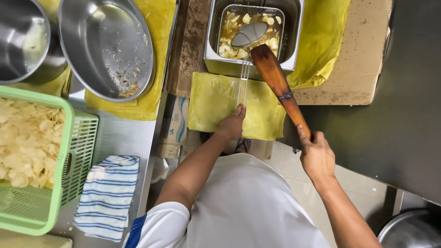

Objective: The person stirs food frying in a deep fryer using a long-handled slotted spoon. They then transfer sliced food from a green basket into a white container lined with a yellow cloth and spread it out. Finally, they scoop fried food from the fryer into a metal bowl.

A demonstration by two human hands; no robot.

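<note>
The wire handle (pixel 243 85) of the fry basket (pixel 250 34) is pinched by the left hand (pixel 233 124) at its near end, so that the basket is kept steady inside the steel fryer (pixel 209 46); the long wooden handle (pixel 282 92) of a skimmer is clenched by the right hand (pixel 316 154), far from the hot oil, and its metal head (pixel 249 34) is laid over the pale potato slices (pixel 229 32) in the basket. A yellow cloth (pixel 216 103) is spread at the near edge of the fryer, under the wire handle; it is judged to catch drips. On the steel worktop (pixel 117 138) to the left, a green plastic basket (pixel 64 151) full of chips (pixel 25 138) is seen, with a striped towel (pixel 108 195) at the near edge beside it; two steel bowls (pixel 103 46) are set at the far edge, one holding only crumbs. A cardboard sheet (pixel 363 55) lies to the right of the fryer; nothing stands between the hands and the basket.
</note>
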